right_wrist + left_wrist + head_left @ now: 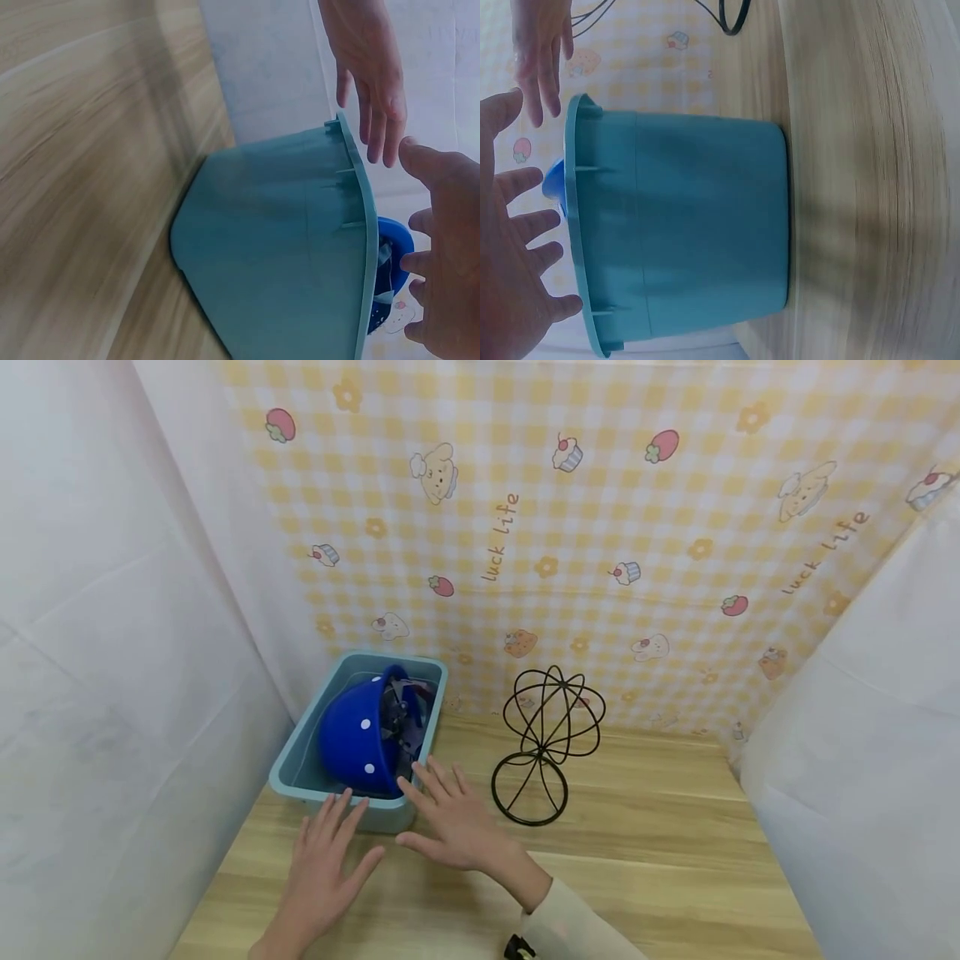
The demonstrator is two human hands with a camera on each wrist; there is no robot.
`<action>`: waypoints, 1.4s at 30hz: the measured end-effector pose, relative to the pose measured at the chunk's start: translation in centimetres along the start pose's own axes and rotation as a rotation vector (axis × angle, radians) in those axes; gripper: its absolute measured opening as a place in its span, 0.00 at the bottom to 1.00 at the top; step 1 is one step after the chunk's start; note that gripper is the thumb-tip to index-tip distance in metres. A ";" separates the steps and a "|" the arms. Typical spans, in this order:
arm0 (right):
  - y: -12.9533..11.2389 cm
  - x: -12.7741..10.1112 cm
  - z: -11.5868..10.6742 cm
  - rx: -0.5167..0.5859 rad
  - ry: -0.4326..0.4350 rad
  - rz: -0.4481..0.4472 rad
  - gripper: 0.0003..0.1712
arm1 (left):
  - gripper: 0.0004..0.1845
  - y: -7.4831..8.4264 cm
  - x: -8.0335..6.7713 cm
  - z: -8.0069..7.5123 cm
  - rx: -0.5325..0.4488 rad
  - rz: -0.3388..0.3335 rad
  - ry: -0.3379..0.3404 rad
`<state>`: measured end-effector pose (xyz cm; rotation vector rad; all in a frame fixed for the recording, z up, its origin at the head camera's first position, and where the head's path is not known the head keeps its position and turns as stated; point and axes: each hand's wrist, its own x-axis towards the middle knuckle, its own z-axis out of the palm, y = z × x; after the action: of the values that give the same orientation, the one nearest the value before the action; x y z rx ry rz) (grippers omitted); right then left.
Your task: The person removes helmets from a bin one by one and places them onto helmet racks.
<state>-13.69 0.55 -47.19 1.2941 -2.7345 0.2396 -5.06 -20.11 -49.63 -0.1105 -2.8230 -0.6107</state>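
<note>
a wooden table (pixel 660 860) boxed in by white sheets and a checked cloth. our left hand (pixel 318 868) and right hand (pixel 450 818) hover with fingers spread, holding nothing, just short of the teal bin (pixel 288 772). the blue helmet (pixel 356 739) inside it looks rigid, smooth and probably light; we'd take its rim. the wire stand (pixel 543 743) sits near on the right.

We see teal bin (pixel 300 777) holding blue helmet (pixel 358 739) | both hands, left (pixel 324 860), right (pixel 453 818), fingers spread just before bin | wire stand (pixel 546 743) right of bin
</note>
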 end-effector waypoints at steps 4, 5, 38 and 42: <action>-0.2 0.4 0.2 0.006 0.002 -0.005 0.41 | 0.36 -0.7 0.1 -0.2 0.006 0.002 0.022; -0.3 0.5 0.3 0.007 0.001 -0.004 0.41 | 0.36 -0.9 0.1 -0.2 0.006 0.000 0.026; 0.4 5.2 -0.9 0.131 0.184 0.118 0.28 | 0.21 -6.3 1.8 -3.1 -0.462 -0.547 0.494; 0.2 5.7 -0.8 0.126 0.099 0.160 0.32 | 0.27 -7.6 2.8 -3.1 -0.760 -0.766 0.408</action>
<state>-17.46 -3.52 -45.51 1.0597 -2.7788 0.4835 -8.07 -28.26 -49.20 0.8784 -2.0282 -1.6099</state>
